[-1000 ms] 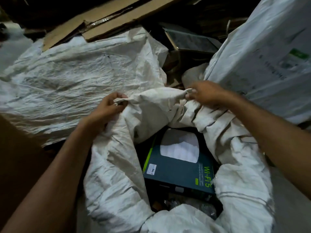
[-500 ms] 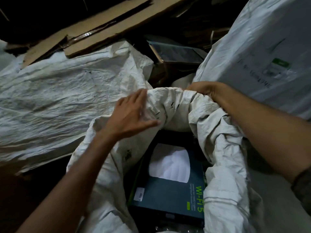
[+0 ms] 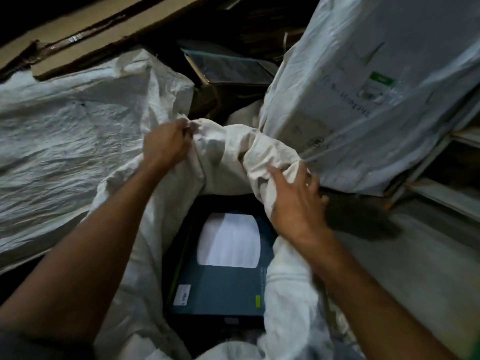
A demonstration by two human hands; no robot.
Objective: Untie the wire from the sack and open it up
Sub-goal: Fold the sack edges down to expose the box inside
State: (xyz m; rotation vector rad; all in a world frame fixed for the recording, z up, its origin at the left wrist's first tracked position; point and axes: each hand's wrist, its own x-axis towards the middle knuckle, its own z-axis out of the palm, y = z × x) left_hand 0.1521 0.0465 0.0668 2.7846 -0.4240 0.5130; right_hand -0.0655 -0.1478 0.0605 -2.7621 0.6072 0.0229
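Note:
A white woven sack (image 3: 145, 245) stands open in the middle, its rim rolled and bunched around the mouth. Inside lies a dark teal box (image 3: 220, 287) with a white panel on its lid. My left hand (image 3: 166, 144) grips the far left part of the rim, fingers curled into the cloth. My right hand (image 3: 296, 201) lies on the bunched right part of the rim with its fingers spread over the fabric. No wire shows anywhere.
A second white sack (image 3: 72, 141) lies flat at the left. A plastic-wrapped carton (image 3: 376, 87) leans in at the right, touching the sack's rim. Flattened cardboard (image 3: 85, 35) and a dark box (image 3: 228, 66) lie behind. A grey floor (image 3: 415, 268) runs along the right.
My left hand went from lying flat on the rim to gripping it farther back. My right hand came down and toward me along the right rim. The sack's mouth is wider.

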